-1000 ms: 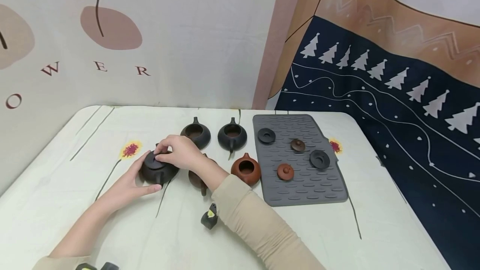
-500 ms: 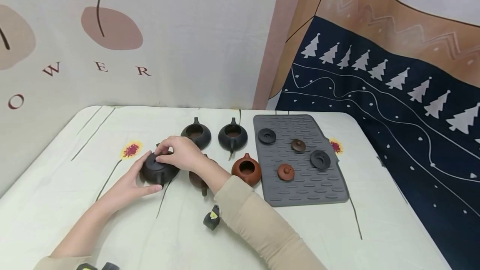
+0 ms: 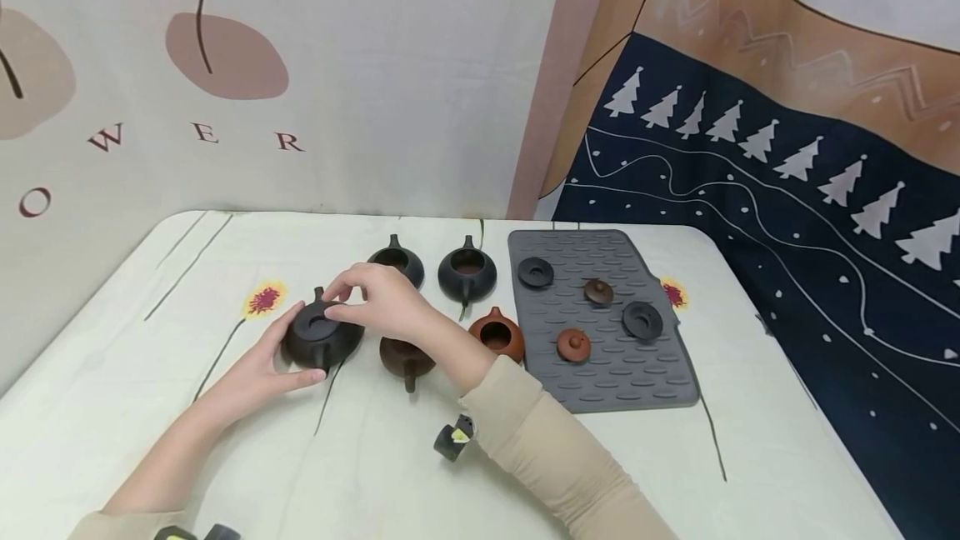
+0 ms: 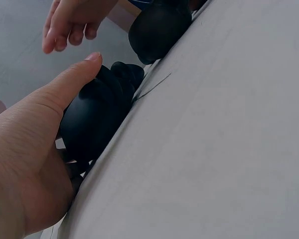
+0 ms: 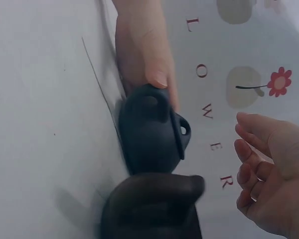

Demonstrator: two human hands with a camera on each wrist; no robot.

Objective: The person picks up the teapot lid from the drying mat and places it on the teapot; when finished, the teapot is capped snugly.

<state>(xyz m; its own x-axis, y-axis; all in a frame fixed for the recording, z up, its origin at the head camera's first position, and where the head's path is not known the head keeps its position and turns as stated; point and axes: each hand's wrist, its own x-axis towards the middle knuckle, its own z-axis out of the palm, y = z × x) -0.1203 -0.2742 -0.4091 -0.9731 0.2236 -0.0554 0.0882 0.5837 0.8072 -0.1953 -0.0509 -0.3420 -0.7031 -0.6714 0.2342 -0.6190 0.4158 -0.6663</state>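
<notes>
A black teapot (image 3: 322, 350) with its black lid (image 3: 311, 323) seated on top stands on the table's left half. My left hand (image 3: 255, 375) holds it from the left, thumb at the near side and fingers round the far side. In the right wrist view the teapot (image 5: 149, 137) shows its pierced lid knob (image 5: 186, 130). My right hand (image 3: 386, 300) hovers above and right of the lid, fingers loosely bent. Both wrist views show a gap between the right hand (image 5: 276, 174) and the teapot. A brown teapot (image 3: 405, 359) sits beneath the right wrist.
Two lidless black teapots (image 3: 467, 273) stand behind, one partly covered by the right hand. An open reddish clay teapot (image 3: 501, 335) is partly behind the right forearm. On the grey mat (image 3: 615, 386) lie two black lids (image 3: 642, 321), a brown lid (image 3: 598, 292) and a reddish lid (image 3: 573, 345).
My right hand has let go of the lid knob and moved up and right. The lid stays on the black teapot. The left hand keeps its hold.
</notes>
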